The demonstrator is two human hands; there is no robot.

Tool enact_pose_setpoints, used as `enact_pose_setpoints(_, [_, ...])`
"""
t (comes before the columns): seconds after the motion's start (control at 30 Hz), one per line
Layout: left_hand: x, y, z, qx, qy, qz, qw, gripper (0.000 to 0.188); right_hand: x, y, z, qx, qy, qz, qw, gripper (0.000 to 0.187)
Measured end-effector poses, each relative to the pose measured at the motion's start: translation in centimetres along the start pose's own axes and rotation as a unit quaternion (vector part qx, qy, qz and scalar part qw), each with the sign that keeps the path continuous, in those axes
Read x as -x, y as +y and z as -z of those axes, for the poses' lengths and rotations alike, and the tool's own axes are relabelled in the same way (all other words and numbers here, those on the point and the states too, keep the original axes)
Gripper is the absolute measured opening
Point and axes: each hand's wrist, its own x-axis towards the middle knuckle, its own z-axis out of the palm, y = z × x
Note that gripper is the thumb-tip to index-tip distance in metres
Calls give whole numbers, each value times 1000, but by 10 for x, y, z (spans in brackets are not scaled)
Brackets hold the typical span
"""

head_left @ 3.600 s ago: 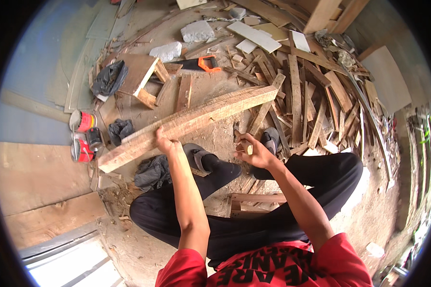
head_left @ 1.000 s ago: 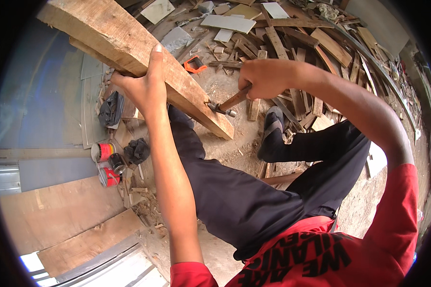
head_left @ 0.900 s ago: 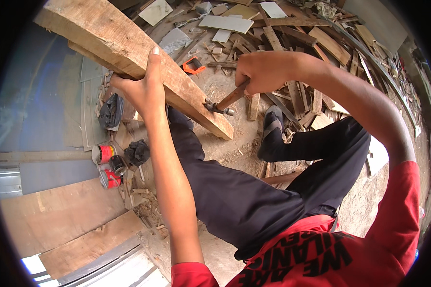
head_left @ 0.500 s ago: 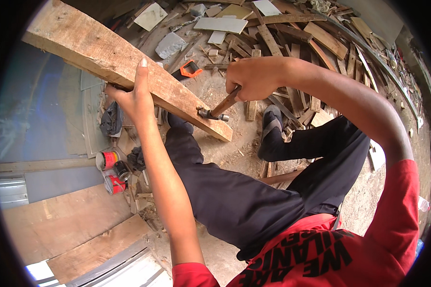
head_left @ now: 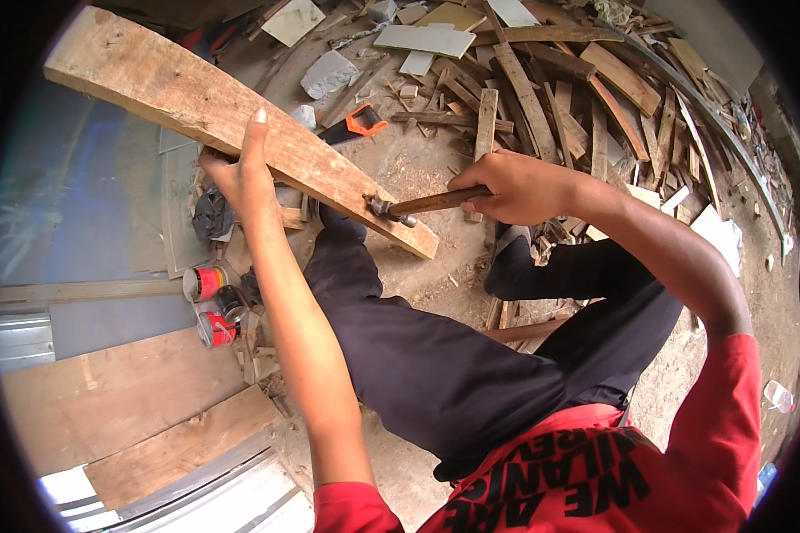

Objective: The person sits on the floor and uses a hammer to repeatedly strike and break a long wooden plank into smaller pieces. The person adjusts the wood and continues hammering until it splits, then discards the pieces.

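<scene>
Here the left hand (head_left: 249, 173) grips the slanting wooden beam (head_left: 178, 99), thumb across its face, fingers tucked under its edge, seemingly to steady it, while the right hand (head_left: 517, 188) wraps its fingers round the claw hammer (head_left: 444, 201), head against the beam's lower end, likely for leverage.

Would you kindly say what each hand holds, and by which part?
The left hand holds the wooden beam near mid-length; the right hand, the hammer by its handle.

hammer handle (head_left: 452, 200): swung from slanted to nearly level | right grip (head_left: 516, 186): lower, farther right than 0.5 s ago | board (head_left: 304, 156): slant reversed since 3.6 s ago
</scene>
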Motion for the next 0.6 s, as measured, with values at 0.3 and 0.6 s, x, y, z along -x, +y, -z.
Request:
enact_pose_setpoints(0.3, [4, 9, -5, -46, -72, -45, 995, 89, -12, -4, -2, -25, -281, -239, 929, 28])
enact_pose_setpoints(0.6, [10, 29, -34, -65, -153, -89, 982, 80, 0, -4, -12, 28, -211, -274, 938, 48])
